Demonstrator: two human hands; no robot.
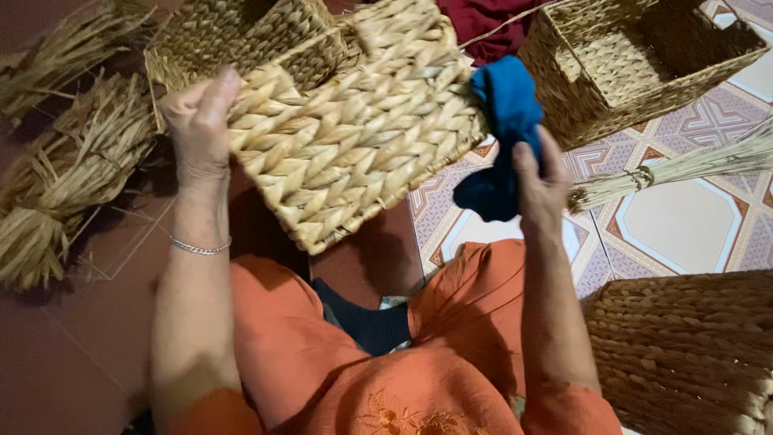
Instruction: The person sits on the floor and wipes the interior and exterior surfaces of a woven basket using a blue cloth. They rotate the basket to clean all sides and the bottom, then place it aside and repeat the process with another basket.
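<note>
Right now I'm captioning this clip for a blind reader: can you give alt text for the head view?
Seen from above, a person's left hand grips the edge of a woven straw basket while the right hand presses a blue cloth to its side. Another open basket, straw bundles and a patterned tile floor surround them.
</note>
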